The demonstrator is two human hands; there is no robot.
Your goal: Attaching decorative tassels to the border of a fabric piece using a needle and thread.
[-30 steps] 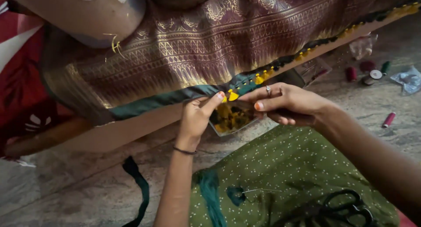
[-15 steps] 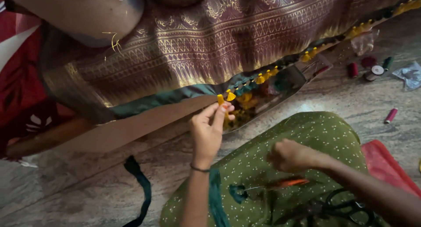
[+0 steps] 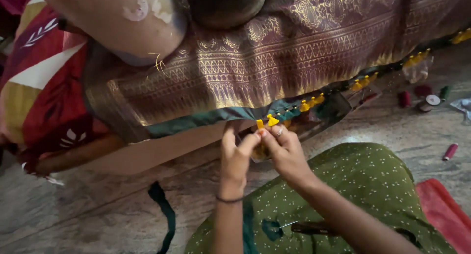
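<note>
Both hands meet at the lower edge of a woven silk cloth [image 3: 294, 62]. This cloth is maroon with dense gold patterns in bands, and it has a dark green border [image 3: 206, 117] along the hem. The left hand [image 3: 234, 156] is raised with the fingers together, and its fingertips pinch at a small yellow tassel [image 3: 260, 124] that sits on the green hem. The right hand [image 3: 284, 151] is just beside it, touching the left one, with the fingers curled and closed at the same spot, near a second yellow tassel [image 3: 272, 120] of cone shape. I cannot tell if the right hand holds a needle or a thread, because this part is too small to see. A thin dark band goes around the left wrist, and a ring is on one finger of the right hand.

More yellow tassels [image 3: 311, 104] hang in a row along the hem toward the right. The person's lap is covered by an olive green fabric [image 3: 373, 185] with small white dots, soft and folded. A needle [image 3: 289, 224] with a pale shine lies on this fabric. On the grey stone floor [image 3: 98, 210] at the right stand several thread spools [image 3: 424, 97] in red, green and white, and one dark red spool [image 3: 450, 151] lies alone. A strip of green ribbon [image 3: 164, 210] lies on the floor at the left.
</note>
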